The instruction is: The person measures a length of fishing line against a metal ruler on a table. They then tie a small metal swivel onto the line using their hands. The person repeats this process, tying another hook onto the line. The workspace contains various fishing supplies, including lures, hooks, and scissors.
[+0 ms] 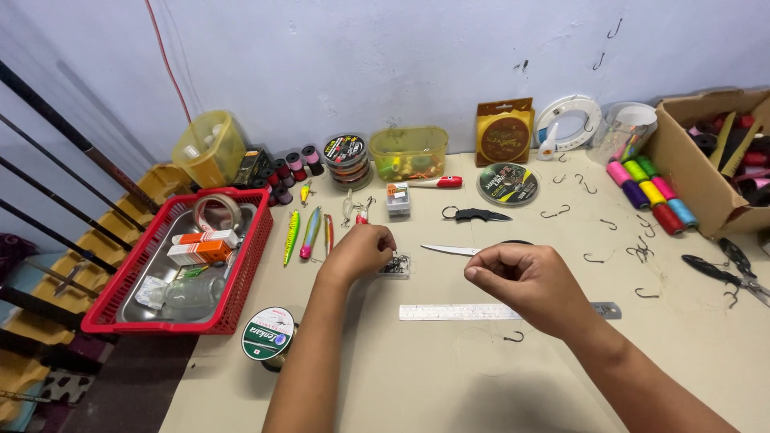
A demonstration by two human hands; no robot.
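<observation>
My left hand hovers over a small clear box of hooks, fingers pinched together near its top; what they pinch is too small to tell. My right hand is closed in a loose fist above a ruler, its thumb and forefinger pinched, possibly on thin line that I cannot make out. A black hook lies just below the right hand. A knife blade lies between the two hands.
A red basket with boxes and tape stands at the left, a green line spool in front of it. Fishing lures, a folding knife, loose hooks, coloured thread spools, a cardboard box and pliers surround the hands.
</observation>
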